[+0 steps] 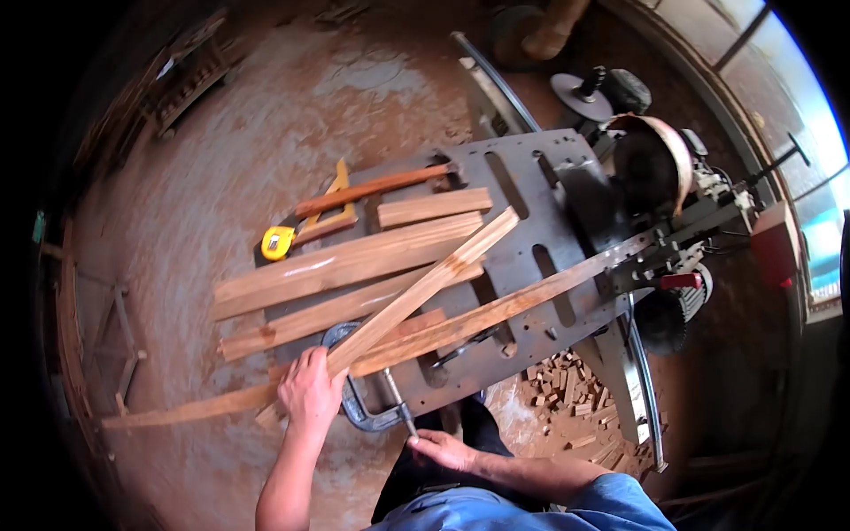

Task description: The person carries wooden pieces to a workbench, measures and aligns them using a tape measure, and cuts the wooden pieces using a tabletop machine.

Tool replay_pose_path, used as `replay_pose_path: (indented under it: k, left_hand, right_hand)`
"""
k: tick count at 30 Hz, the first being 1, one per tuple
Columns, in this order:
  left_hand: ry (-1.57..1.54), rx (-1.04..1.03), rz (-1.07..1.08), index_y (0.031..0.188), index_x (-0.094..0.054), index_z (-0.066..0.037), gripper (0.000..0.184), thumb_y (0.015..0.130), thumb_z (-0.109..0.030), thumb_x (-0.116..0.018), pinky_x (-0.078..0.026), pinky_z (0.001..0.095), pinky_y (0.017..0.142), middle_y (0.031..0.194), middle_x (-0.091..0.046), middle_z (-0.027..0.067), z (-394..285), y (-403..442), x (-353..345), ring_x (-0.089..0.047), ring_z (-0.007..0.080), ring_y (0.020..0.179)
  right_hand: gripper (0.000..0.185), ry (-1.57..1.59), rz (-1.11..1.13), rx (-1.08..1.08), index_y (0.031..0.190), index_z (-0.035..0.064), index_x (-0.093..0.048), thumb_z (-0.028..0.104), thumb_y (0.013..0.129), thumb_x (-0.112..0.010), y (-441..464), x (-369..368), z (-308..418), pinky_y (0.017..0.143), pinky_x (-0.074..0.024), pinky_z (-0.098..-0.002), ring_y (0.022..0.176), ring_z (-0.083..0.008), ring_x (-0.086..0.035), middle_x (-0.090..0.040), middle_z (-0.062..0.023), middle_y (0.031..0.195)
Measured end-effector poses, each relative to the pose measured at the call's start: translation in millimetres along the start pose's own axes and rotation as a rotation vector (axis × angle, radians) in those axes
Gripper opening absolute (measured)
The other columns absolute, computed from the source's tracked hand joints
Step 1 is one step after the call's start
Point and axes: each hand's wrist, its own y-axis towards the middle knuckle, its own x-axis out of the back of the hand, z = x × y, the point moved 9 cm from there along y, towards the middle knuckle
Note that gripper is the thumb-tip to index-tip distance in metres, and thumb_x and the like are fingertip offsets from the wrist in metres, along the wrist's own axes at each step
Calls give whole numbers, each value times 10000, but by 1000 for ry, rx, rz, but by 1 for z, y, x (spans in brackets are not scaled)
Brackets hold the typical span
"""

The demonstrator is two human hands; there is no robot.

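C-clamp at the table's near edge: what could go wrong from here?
The left hand holds the wooden strip right beside the C-clamp, so it could get pinched if the right hand turns the screw. The strip crosses over other boards, so it might slide or shift them. The yellow tape measure sits at the edge of the table and might get knocked off.
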Motion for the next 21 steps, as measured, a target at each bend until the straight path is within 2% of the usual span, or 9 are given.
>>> replay_pose_path:
  k: [1,6,11,12,14,16,18,20,21]
  left_hand:
    - [6,0,-3,1154,-634,-88,473,766,-248,-853,-525,498,873,1156,-688,100,0,0,-1,-656,354,1073]
    - [7,-2,2,1148,-629,-80,470,766,-237,-853,-516,499,873,1138,-684,111,-2,1,-2,-650,358,1073]
    - [30,10,-13,1146,-633,-71,476,761,-235,-859,-516,509,869,1127,-678,125,-8,0,7,-644,364,1079]
    - [44,28,-7,1143,-637,-69,475,758,-234,-862,-517,511,869,1125,-678,127,-11,0,12,-643,364,1082]
    - [27,16,16,1134,-650,-60,479,752,-254,-864,-520,511,865,1119,-679,139,-11,4,15,-650,371,1072]
    - [7,-11,75,1127,-659,-54,492,746,-284,-869,-525,511,857,1110,-680,146,-13,7,18,-660,375,1058]
    - [-34,-29,151,1122,-663,-50,515,740,-323,-874,-531,508,845,1099,-681,148,-28,13,23,-674,375,1040]
    - [-117,-21,261,1158,-669,-17,541,762,-340,-845,-543,485,866,1078,-720,200,-48,22,25,-698,393,1022]
    - [-207,-9,317,1168,-671,-9,548,766,-342,-838,-546,477,875,1068,-727,213,-56,26,21,-701,397,1022]
  right_hand:
    - [480,-35,41,5,1015,69,-627,521,1068,-478,2,0,-3,771,-460,-271,816,-112,-585,-634,-1,845]
    - [546,220,0,-48,912,54,-602,547,1081,-441,17,-4,-29,700,-428,-274,673,-124,-532,-578,-30,769]
    - [581,83,103,-23,951,39,-637,553,1090,-405,24,1,-26,791,-463,-320,787,-165,-576,-639,-61,816]
    - [583,-54,92,62,1019,37,-658,565,1082,-419,23,6,-17,850,-483,-348,888,-184,-595,-678,-76,908]
    - [582,-387,-108,187,1068,34,-661,581,1052,-463,9,28,15,912,-508,-386,995,-290,-653,-705,-145,987]
    - [471,-734,-259,462,1097,34,-660,492,1010,-591,-42,52,99,934,-518,-424,1045,-354,-651,-691,-201,1068]
    - [439,-1048,-409,581,1149,37,-658,423,942,-692,-76,94,158,965,-522,-464,1072,-386,-650,-688,-224,1101]
    - [496,-1219,-696,735,1242,34,-641,391,908,-727,-87,158,189,1049,-478,-475,1190,-378,-605,-652,-210,1193]
    - [498,-1296,-821,717,1242,44,-645,391,896,-734,-89,184,209,1099,-433,-490,1231,-375,-578,-646,-185,1221]
